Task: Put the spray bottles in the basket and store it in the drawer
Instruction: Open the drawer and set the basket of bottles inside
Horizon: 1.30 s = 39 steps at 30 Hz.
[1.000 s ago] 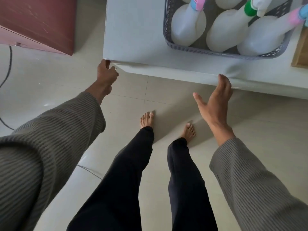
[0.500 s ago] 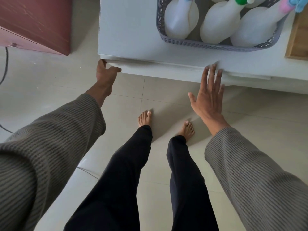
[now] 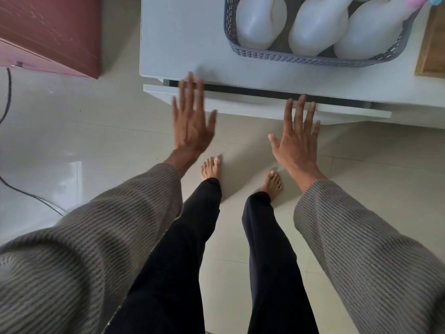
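Note:
A grey woven basket (image 3: 301,61) sits on the white cabinet top (image 3: 183,39), holding several white spray bottles (image 3: 317,30) lying side by side. Below the top, the white drawer front (image 3: 252,106) stands out a little, with a dark gap behind it. My left hand (image 3: 192,116) is flat with fingers straight, its fingertips over the drawer's upper edge on the left. My right hand (image 3: 297,136) is flat too, fingers spread, its fingertips at the drawer front further right. Neither hand holds anything.
A dark red cabinet (image 3: 50,32) stands at the upper left, and a black cable (image 3: 14,186) runs over the tiled floor. A wooden box edge (image 3: 431,51) lies right of the basket. My bare feet (image 3: 210,168) stand just before the drawer.
The drawer has come out a little, showing a dark gap. My left hand let go of the cabinet's corner, moved right and flattened. My right hand stays flat at the drawer front.

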### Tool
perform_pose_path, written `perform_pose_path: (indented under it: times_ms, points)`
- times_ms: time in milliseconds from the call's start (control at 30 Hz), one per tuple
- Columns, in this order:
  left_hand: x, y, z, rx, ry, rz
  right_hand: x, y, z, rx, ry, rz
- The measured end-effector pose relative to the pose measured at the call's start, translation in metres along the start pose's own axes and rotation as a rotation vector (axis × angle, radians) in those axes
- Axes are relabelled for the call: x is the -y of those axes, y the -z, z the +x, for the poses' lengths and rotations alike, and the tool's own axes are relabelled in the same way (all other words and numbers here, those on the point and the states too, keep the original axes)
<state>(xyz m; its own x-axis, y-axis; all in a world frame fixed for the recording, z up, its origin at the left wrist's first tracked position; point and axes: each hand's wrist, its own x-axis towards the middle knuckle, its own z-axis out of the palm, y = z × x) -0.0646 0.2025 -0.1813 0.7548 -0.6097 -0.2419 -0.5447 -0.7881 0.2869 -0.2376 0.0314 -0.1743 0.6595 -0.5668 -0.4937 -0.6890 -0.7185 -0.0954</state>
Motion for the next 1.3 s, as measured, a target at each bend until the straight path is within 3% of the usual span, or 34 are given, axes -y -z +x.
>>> perform_pose_path:
  times_ms: [133,333,1300]
  points:
    - [-0.025,-0.008,0.0,0.176,-0.301,0.117,-0.001,0.003,-0.005,0.032,-0.012,0.008]
    - [-0.019,-0.014,-0.011,0.34,-0.357,0.285,-0.003,0.004,-0.02,0.098,-0.03,0.02]
    - [-0.011,-0.035,-0.177,0.655,-0.156,0.015,-0.01,-0.054,-0.18,0.313,-0.031,0.044]
